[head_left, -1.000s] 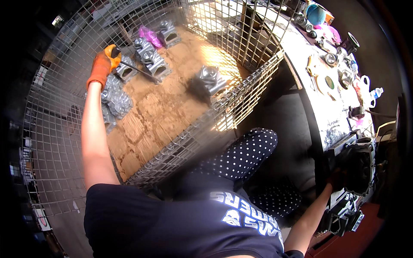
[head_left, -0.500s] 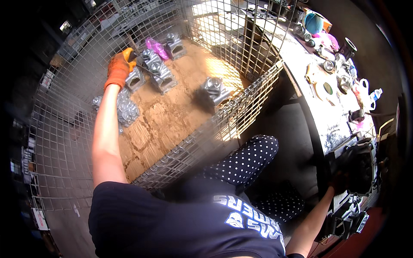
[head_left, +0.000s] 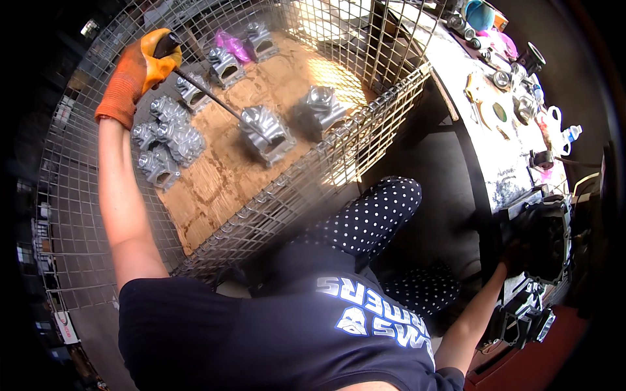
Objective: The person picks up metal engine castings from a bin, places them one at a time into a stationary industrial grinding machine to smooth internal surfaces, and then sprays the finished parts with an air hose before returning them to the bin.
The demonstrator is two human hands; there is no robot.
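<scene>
My left hand (head_left: 134,72), in an orange glove, is raised over a wire mesh cage (head_left: 313,182) and grips the black handle of a thin metal rod (head_left: 205,94). The rod slants down to a grey metal casting (head_left: 266,133) on the cage's wooden floor (head_left: 215,189), and its tip touches the casting's top. A second casting (head_left: 319,107) stands just right of it. My right hand (head_left: 515,254), dark-gloved, reaches far right and holds the edge of a black machine part (head_left: 548,234) by the workbench.
A cluster of castings (head_left: 166,140) lies at the cage's left, below my left hand. More castings (head_left: 225,65) and a pink bag (head_left: 228,42) sit at the back. The white workbench (head_left: 502,163) at right carries tape rolls, bottles and small parts.
My left hand has lifted up and to the left with the rod. The rod's tip now sits on a casting in the middle of the board. The right hand has stayed put.
</scene>
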